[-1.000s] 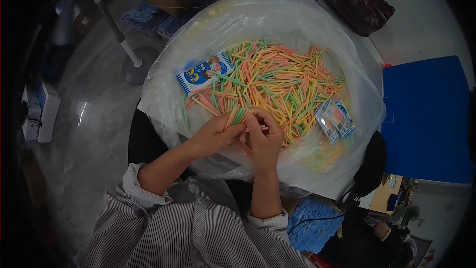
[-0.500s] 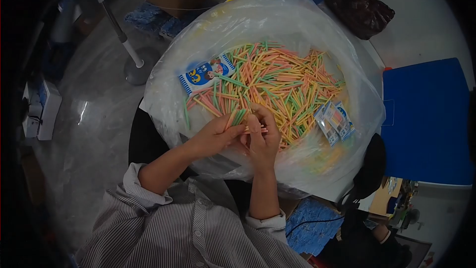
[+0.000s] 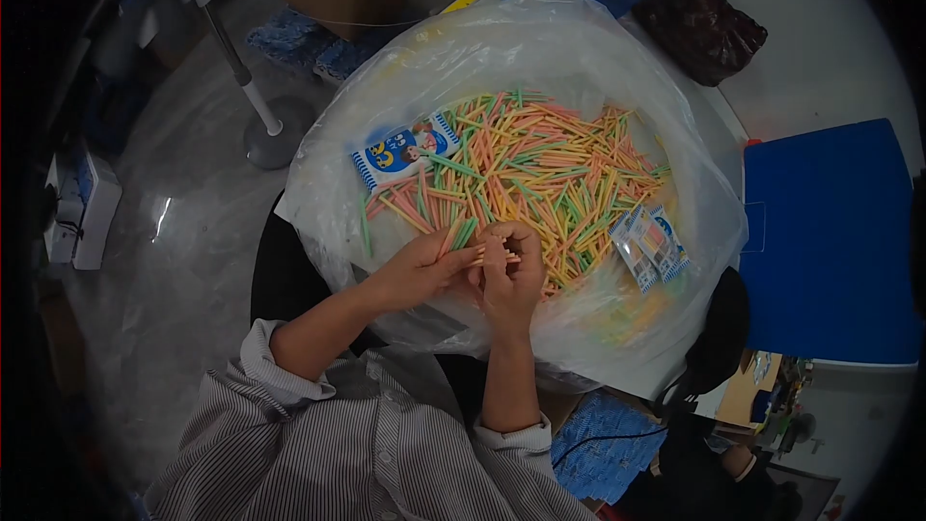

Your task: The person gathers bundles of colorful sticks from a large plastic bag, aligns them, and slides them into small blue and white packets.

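A large clear plastic bag (image 3: 386,68) lies wide open in front of me, with a heap of thin pink, yellow and green snack sticks (image 3: 569,159) inside. At the near side of the heap, my left hand (image 3: 420,268) is closed around a small bunch of these sticks, whose green and pink ends show above its fingers. Close against it, my right hand (image 3: 511,275) has its fingers bent and pinched at pale stick ends between the two hands. How many sticks each hand holds is hidden.
In the bag lie a blue and white printed packet (image 3: 405,150) at left and small clear packets (image 3: 649,246) at right. A blue box (image 3: 830,241) stands to the right, a dark plastic bag (image 3: 699,19) behind. On the left a stand with a round base (image 3: 280,130) rests on the floor.
My right hand's fingers have curled in closer to the stick ends and the thumb has shifted. My left hand keeps its bunch in nearly the same place. The view has moved slightly.
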### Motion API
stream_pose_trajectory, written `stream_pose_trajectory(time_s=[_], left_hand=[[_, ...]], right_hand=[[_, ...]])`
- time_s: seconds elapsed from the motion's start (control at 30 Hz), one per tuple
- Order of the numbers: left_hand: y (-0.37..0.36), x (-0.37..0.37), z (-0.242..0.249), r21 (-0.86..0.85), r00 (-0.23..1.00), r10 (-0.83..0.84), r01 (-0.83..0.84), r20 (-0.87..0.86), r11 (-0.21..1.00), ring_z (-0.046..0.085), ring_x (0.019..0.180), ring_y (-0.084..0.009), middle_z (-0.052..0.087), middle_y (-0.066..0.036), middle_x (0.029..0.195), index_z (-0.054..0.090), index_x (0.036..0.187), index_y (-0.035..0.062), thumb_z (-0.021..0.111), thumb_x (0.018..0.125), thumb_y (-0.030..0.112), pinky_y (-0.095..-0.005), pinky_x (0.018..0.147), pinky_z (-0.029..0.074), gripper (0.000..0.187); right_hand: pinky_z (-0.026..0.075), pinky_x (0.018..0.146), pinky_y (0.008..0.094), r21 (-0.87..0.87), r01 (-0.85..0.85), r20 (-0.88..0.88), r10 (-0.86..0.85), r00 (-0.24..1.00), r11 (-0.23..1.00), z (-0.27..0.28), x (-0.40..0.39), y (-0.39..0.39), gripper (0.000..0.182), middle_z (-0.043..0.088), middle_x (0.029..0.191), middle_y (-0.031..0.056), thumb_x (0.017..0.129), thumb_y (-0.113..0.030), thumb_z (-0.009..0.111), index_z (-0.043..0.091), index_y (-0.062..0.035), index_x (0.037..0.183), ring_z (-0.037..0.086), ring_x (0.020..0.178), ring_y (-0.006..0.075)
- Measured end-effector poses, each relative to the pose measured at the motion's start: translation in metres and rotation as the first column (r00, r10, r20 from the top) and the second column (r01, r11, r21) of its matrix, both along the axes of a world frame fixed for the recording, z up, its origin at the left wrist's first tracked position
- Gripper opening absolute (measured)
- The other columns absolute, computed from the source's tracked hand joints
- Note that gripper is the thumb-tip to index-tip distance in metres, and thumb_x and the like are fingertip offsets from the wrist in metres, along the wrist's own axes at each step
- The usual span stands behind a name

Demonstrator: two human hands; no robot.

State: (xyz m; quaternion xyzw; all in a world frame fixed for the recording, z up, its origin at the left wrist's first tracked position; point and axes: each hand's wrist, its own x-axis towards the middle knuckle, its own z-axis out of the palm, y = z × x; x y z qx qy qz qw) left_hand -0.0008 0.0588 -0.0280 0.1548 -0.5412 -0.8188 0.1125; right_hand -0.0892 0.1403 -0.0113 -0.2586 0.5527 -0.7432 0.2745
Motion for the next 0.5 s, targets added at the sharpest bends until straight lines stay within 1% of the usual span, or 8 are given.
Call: stream_pose_trajectory(time_s=[0.03,0.07,0.13,0.17,0.23,0.27,0.33,0.5], left_hand=[[0.001,-0.001,-0.003,-0.009,0.999,0.022,-0.022,-0.028,1.000,0.044,0.060,-0.0029,0.050,0.002,0.073,0.047,0.094,0.0043,0.042,0.088,0.016,-0.0172,0.050,0.036,0.014],[0.001,-0.002,-0.005,-0.011,0.999,0.021,-0.021,-0.030,1.000,0.044,0.060,-0.0029,0.050,0.002,0.073,0.047,0.094,0.0043,0.042,0.088,0.016,-0.0172,0.050,0.036,0.014],[0.002,-0.003,-0.006,-0.088,0.996,0.017,-0.024,-0.085,0.996,0.045,0.061,-0.0037,0.050,0.001,0.073,0.047,0.094,0.0040,0.044,0.087,0.015,-0.0176,0.051,0.037,0.014],[0.002,-0.003,-0.006,-0.088,0.996,0.016,-0.024,-0.086,0.996,0.045,0.061,-0.0037,0.050,0.001,0.073,0.047,0.094,0.0040,0.044,0.087,0.015,-0.0176,0.051,0.037,0.014],[-0.001,0.000,-0.005,-0.089,0.999,-0.040,0.039,-0.006,0.995,0.047,0.064,-0.0058,0.051,0.000,0.074,0.047,0.096,0.0034,0.044,0.087,0.015,-0.0194,0.055,0.039,0.015],[-0.002,0.000,-0.001,-0.089,0.999,-0.037,0.037,-0.006,0.995,0.047,0.064,-0.0058,0.051,0.000,0.074,0.047,0.096,0.0034,0.044,0.087,0.015,-0.0194,0.055,0.039,0.015],[-0.003,0.002,0.007,-0.191,0.999,-0.042,0.047,0.028,0.980,0.048,0.067,-0.0077,0.051,-0.001,0.074,0.046,0.097,0.0030,0.044,0.087,0.016,-0.0214,0.059,0.040,0.017],[-0.003,0.001,0.007,-0.212,0.999,-0.038,0.035,-0.008,0.977,0.047,0.066,-0.0081,0.051,-0.001,0.074,0.046,0.098,0.0026,0.044,0.087,0.016,-0.0219,0.059,0.040,0.018]], right_hand=[[0.031,0.038,0.0149,0.003,-0.037,0.000,0.037,0.999,0.999,0.001,-0.001,0.001,0.012,0.051,0.070,0.0023,0.083,-0.004,0.048,0.051,-0.0008,0.094,0.042,0.045,0.0023],[0.031,0.038,0.0149,0.002,-0.035,-0.002,0.035,0.999,0.999,0.003,-0.002,0.001,0.012,0.051,0.070,0.0023,0.083,-0.004,0.048,0.051,-0.0008,0.094,0.042,0.045,0.0023],[0.031,0.038,0.0150,0.120,-0.030,-0.070,0.038,0.997,0.992,0.007,-0.002,0.003,0.017,0.051,0.071,0.0014,0.083,-0.005,0.049,0.053,-0.0004,0.099,0.042,0.045,0.0020],[0.031,0.038,0.0150,0.120,-0.029,-0.071,0.038,0.997,0.992,0.006,-0.003,0.003,0.017,0.051,0.071,0.0014,0.083,-0.005,0.049,0.053,-0.0004,0.099,0.042,0.045,0.0020],[0.030,0.037,0.0153,0.107,-0.043,-0.113,0.055,0.992,0.993,0.003,-0.003,0.004,0.019,0.051,0.071,0.0006,0.082,-0.004,0.051,0.056,0.0001,0.099,0.042,0.045,0.0018],[0.030,0.037,0.0153,0.107,-0.045,-0.114,0.057,0.992,0.993,0.003,-0.003,0.003,0.019,0.051,0.071,0.0006,0.082,-0.004,0.051,0.056,0.0001,0.099,0.042,0.045,0.0018],[0.030,0.037,0.0154,0.049,-0.015,-0.178,0.024,0.984,0.999,0.003,-0.001,0.002,0.014,0.051,0.070,0.0000,0.081,-0.003,0.052,0.058,0.0001,0.094,0.042,0.044,0.0018],[0.031,0.037,0.0156,0.083,-0.004,-0.161,0.017,0.987,0.997,0.001,-0.002,0.003,0.010,0.051,0.073,0.0007,0.080,-0.002,0.053,0.057,0.0000,0.090,0.042,0.044,0.0020]])
